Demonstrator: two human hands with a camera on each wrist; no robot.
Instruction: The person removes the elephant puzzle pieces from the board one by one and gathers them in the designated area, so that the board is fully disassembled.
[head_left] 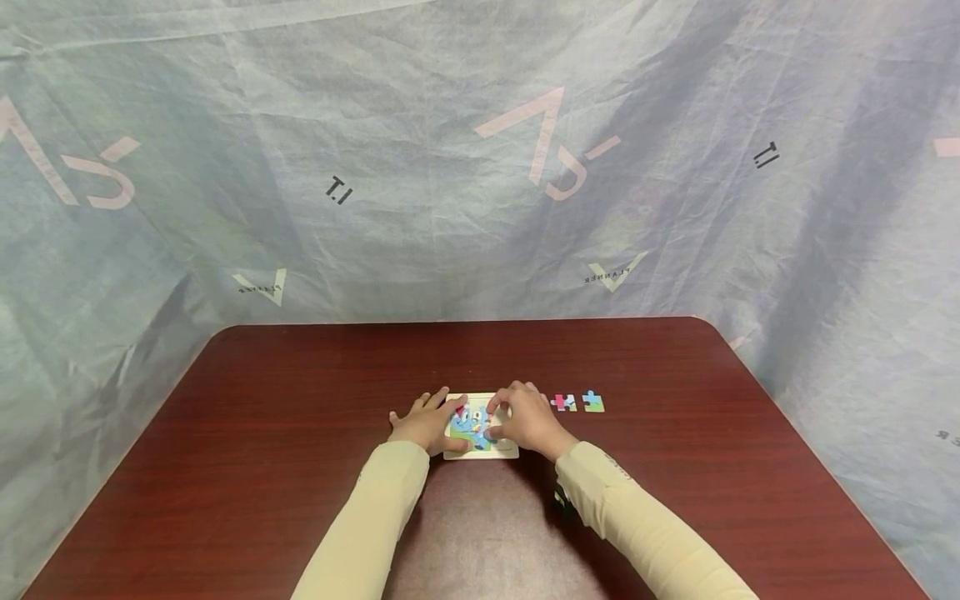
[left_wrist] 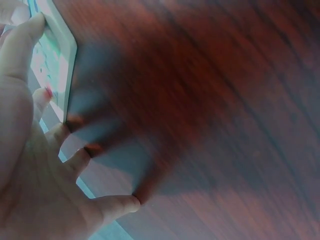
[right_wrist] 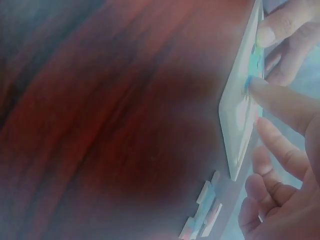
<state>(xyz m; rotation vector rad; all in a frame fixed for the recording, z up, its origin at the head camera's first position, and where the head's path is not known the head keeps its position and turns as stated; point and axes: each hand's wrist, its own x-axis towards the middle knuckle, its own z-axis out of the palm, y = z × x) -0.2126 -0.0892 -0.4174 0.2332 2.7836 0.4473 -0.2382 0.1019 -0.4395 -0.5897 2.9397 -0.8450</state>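
A small jigsaw puzzle in a pale frame (head_left: 459,455) lies on the table, its picture blue and green. My left hand (head_left: 426,423) is spread over the frame's left side. Its thumb (left_wrist: 22,47) rests on the near left part, while the outer fingertips touch the table beyond. Over the puzzle's right part, my right hand (head_left: 528,421) pinches a puzzle piece with blue and red edges (right_wrist: 248,83) between thumb and index finger. The other fingers curl loosely, and most of that piece is hidden by the hand.
Right of the frame lie a pink-and-blue puzzle piece (head_left: 563,403) and a blue-and-green one (head_left: 592,402). A dark object with a light green part (head_left: 561,500) shows partly beneath the right sleeve. The brown table (head_left: 300,375) ends at a hanging grey cloth (head_left: 420,167).
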